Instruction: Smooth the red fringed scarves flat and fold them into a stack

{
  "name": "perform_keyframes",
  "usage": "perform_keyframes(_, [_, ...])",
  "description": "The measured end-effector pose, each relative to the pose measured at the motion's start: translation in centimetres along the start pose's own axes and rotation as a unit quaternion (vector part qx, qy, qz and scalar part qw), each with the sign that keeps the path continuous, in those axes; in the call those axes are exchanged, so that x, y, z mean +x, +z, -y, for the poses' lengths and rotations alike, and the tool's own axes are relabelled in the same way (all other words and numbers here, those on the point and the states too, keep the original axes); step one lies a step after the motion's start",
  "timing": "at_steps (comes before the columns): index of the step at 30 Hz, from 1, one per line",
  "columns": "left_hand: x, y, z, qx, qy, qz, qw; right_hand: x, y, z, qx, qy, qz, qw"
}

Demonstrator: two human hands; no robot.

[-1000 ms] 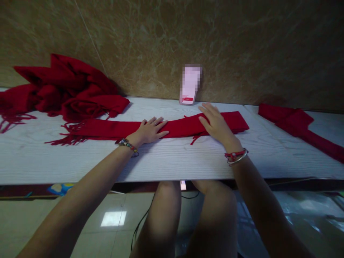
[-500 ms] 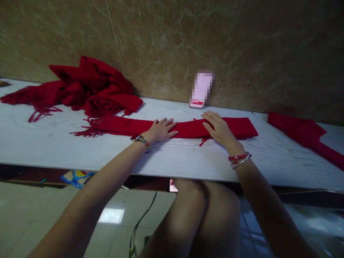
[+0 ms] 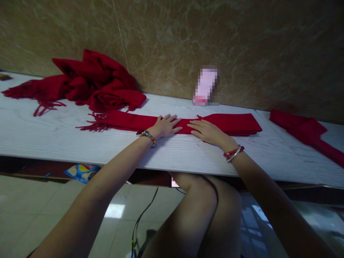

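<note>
A red scarf [image 3: 236, 123] lies folded into a long strip across the white table, its fringe spread at the left end. Flat on the middle of the strip rests my left hand [image 3: 165, 126], fingers spread. My right hand [image 3: 208, 133] lies on the scarf just to the right of it, fingers stretched out and pointing left. Neither hand grips the cloth. Some fringe pokes out behind the scarf near my right fingers.
A crumpled red scarf [image 3: 104, 79] is heaped at the back left. Another red cloth [image 3: 301, 127] lies at the right. A blurred phone-like object [image 3: 206, 86] leans on the marbled wall [image 3: 161, 43]. Beneath the white table [image 3: 48, 139], a blue packet [image 3: 82, 172] sits on a shelf.
My right hand has slid left along the scarf, closer to my left hand, and turned its fingers leftward. My left hand stays on the same part of the strip. The view has shifted slightly.
</note>
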State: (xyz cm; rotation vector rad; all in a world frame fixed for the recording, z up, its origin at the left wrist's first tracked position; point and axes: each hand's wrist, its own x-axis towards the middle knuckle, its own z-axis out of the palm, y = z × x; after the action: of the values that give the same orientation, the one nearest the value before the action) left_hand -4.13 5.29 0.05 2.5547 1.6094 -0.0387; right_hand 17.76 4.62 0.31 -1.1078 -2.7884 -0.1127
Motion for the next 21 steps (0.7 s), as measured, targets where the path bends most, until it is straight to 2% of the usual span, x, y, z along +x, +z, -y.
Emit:
perform_keyframes(6, [-0.2, -0.2, -0.2, -0.006, 0.0, 0.001, 1.0, 0.2, 0.2, -0.1, 0.012, -0.009, -0.009, 1.0])
perform_keyframes(11, [-0.1, -0.1, 0.3, -0.008, -0.013, 0.014, 1.0, 1.4, 0.5, 0.9, 0.041, -0.007, 0.004, 0.999])
perform_keyframes(16, [-0.5, -0.2, 2.1, -0.013, -0.1, 0.035, 0.994, 1.9, 1.3, 1.9, 0.044, 0.041, 0.051, 0.997])
perform_keyframes(21, [-3.1, -0.1, 5.3, 0.009, -0.112, 0.005, 0.994, 1.3, 1.8, 1.8, 0.028, 0.063, 0.038, 0.997])
